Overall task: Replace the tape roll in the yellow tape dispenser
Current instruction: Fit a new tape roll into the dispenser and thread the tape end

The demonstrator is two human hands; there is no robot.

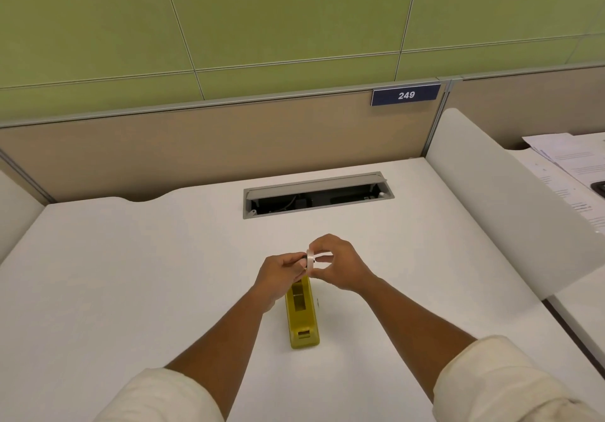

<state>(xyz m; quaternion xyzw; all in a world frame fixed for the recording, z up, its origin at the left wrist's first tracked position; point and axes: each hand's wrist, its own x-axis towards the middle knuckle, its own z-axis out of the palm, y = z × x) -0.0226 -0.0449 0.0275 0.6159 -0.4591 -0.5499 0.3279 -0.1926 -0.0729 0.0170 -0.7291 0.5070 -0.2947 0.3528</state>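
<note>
Head view: a tape roll [309,260] is held on edge between the pinched fingers of the left hand [282,274] and right hand [340,262], raised just above the far end of the yellow dispenser [302,315], which is seen lying empty on the white desk [131,274].

Yellow tape dispenser [302,317] flat on desk, bay empty, clear tape roll [309,260] held edge-on above it

dispenser [302,315] on desk [131,274], hatch [317,194] behind
</note>
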